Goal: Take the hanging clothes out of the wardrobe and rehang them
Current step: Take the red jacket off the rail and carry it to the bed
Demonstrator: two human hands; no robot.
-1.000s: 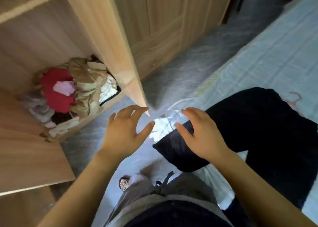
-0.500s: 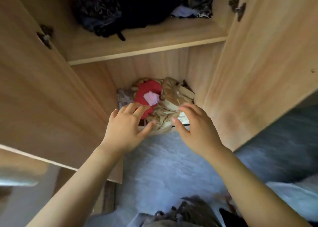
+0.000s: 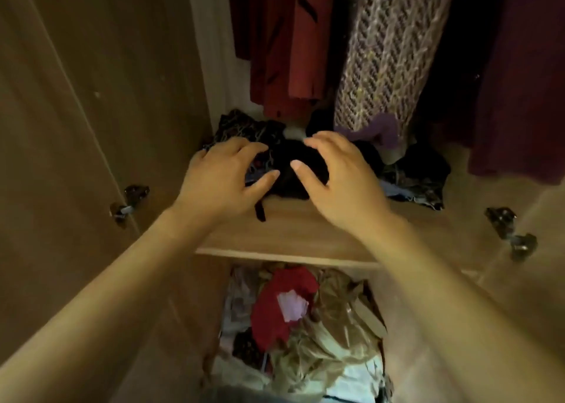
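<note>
Head view: our left hand (image 3: 223, 179) and right hand (image 3: 339, 182) hover empty, each grip spread, over dark folded clothes (image 3: 290, 170) on the shelf (image 3: 305, 231). The hanging clothes (image 3: 388, 54) are above; we should reach up for a hanger, not fabric.

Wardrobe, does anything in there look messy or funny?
Yes. Dark clothes lie crumpled on the shelf under the hanging ones, with a black strap trailing toward its front. Below, a red garment and beige ones sit in a jumbled heap, not folded.
</note>
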